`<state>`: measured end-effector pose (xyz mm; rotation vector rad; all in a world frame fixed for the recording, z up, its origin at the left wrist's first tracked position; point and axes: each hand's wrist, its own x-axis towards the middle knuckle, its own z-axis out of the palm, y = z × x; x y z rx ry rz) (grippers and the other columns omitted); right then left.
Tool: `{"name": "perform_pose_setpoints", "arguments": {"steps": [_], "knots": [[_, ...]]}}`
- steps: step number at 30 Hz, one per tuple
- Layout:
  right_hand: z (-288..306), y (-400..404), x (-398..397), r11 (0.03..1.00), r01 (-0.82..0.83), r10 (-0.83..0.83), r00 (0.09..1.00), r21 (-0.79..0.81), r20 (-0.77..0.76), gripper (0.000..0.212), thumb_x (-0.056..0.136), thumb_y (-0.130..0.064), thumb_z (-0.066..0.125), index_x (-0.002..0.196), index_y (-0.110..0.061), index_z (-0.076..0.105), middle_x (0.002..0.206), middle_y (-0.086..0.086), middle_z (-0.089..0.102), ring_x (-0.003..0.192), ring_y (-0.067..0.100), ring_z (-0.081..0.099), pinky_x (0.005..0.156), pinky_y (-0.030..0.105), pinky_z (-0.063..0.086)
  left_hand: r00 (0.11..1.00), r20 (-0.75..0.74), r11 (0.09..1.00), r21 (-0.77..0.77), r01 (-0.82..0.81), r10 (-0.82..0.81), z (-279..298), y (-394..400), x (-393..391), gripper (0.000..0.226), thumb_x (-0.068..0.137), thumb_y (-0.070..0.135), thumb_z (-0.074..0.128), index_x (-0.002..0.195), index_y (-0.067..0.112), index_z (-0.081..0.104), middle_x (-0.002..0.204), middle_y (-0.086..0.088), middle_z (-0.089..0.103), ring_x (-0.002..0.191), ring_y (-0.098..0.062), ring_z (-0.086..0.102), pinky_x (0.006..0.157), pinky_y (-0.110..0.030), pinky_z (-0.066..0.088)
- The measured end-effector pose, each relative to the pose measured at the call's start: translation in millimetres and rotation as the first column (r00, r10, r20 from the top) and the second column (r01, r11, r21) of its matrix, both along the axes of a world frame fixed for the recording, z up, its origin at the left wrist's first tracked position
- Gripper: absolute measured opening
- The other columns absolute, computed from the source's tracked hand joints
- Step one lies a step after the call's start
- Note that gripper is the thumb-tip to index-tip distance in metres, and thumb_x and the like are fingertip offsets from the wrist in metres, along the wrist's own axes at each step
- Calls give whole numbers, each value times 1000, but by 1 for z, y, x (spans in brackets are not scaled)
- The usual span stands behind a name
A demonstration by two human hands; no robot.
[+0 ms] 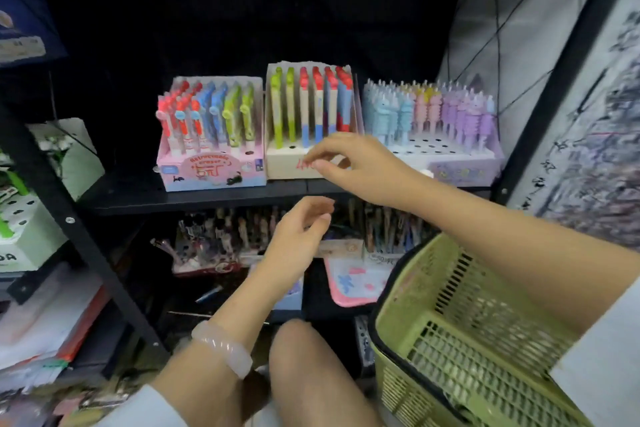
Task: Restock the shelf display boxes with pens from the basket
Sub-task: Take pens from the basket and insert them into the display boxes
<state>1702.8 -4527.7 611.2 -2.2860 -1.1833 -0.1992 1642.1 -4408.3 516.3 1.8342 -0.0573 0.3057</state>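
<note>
The right hand (pixel 349 163) reaches out in front of the cream box (pixel 294 159), the middle one of three display boxes on the shelf (pixel 207 199), its fingers bent loosely with the fingertips (pixel 317 165) near the box's front face; motion blur hides whether they touch the box or pinch anything, and no pen can be made out in the hand. The left hand (pixel 298 239) hangs lower, below the shelf edge, fingers relaxed and slightly curled, holding nothing; a pale bracelet (pixel 223 347) sits on its wrist. Just behind the right hand the cream box holds green, red and blue pens (pixel 311 104) standing upright, with open holes in its front row. To the left of that hand is the pink box (pixel 211 170), filled with red, blue and green pens; to the right, partly covered by the right forearm, is the lilac box (pixel 460 170) with pastel pens and many bare holes in front. The green basket (pixel 460 333) lies under the right forearm at lower right, cut off by the frame edge; its inside is too blurred to tell what lies in it. Beyond the left hand the lower shelf holds dim, smeared stationery that cannot be identified. A bare knee (pixel 311 367) rises beside the left wrist.
</note>
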Motion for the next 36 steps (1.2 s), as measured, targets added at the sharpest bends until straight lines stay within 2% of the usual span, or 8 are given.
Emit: {"name": "perform_pose_setpoints", "arguments": {"steps": [5, 8, 14, 19, 22, 26, 30, 36], "knots": [[-71, -140, -16, 953, 290, -302, 928, -83, -219, 21, 94, -15, 52, 109, -13, 66, 105, 1, 67, 93, 12, 59, 76, 11, 42, 963, -98, 960, 105, 261, -251, -34, -98, 5, 18, 95, 8, 46, 106, 18, 56, 102, 6, 58, 101, -9, 54, 83, -10, 41], [-120, -217, -31, 883, 368, -442, 862, -292, -250, 22, 94, -16, 52, 110, -10, 66, 109, 4, 68, 96, 14, 60, 78, 12, 39, 894, -227, 875, 215, 434, -387, -57, -147, 11, 21, 96, 17, 47, 115, 17, 56, 105, 9, 56, 100, -5, 52, 78, -6, 38], [-215, -319, -68, 655, 166, -596, 713, -738, -369, 29, 95, -18, 47, 118, -10, 61, 120, 6, 63, 109, 22, 58, 90, 25, 42, 648, -543, 566, 339, 751, -535, -95, -220, 18, 30, 98, 30, 43, 125, 21, 49, 117, 2, 52, 110, -14, 49, 95, -30, 42], [-270, -354, -90, 341, -23, -744, 604, -940, -285, 41, 97, -29, 39, 128, -3, 49, 130, 14, 53, 118, 28, 52, 94, 31, 42, 498, -684, 353, 355, 865, -533, -112, -245, 12, 40, 98, 34, 40, 134, 18, 43, 134, -2, 49, 116, -17, 49, 94, -27, 40], [-293, -361, -93, 285, -86, -788, 546, -955, -285, 37, 99, -16, 38, 127, 4, 50, 133, 18, 51, 123, 29, 49, 99, 32, 38, 474, -734, 310, 362, 879, -487, -121, -245, 10, 39, 98, 34, 40, 134, 20, 44, 131, -5, 52, 114, -23, 52, 97, -36, 43], [-317, -355, -96, 267, -71, -762, 595, -961, -255, 36, 97, -19, 40, 128, -5, 52, 135, 15, 49, 124, 32, 47, 97, 42, 41, 492, -724, 331, 370, 868, -484, -124, -240, 9, 38, 98, 33, 41, 134, 21, 44, 133, 0, 50, 109, -11, 48, 88, -24, 38], [-339, -349, -103, 192, -1, -792, 590, -981, -156, 55, 95, -26, 36, 145, -4, 23, 150, 18, 24, 136, 37, 27, 106, 48, 31, 505, -720, 360, 364, 859, -476, -125, -238, 9, 36, 97, 34, 42, 132, 23, 45, 128, -1, 52, 107, -14, 51, 82, -23, 39], [-345, -336, -117, 296, 370, -949, 221, -881, -227, 62, 96, -13, 35, 146, 3, 2, 144, 24, 25, 125, 32, 42, 97, 33, 40, 515, -719, 380, 364, 851, -466, -122, -237, 9, 34, 98, 36, 39, 128, 24, 47, 103, 6, 54, 82, -12, 57, 63, -25, 44]]}}
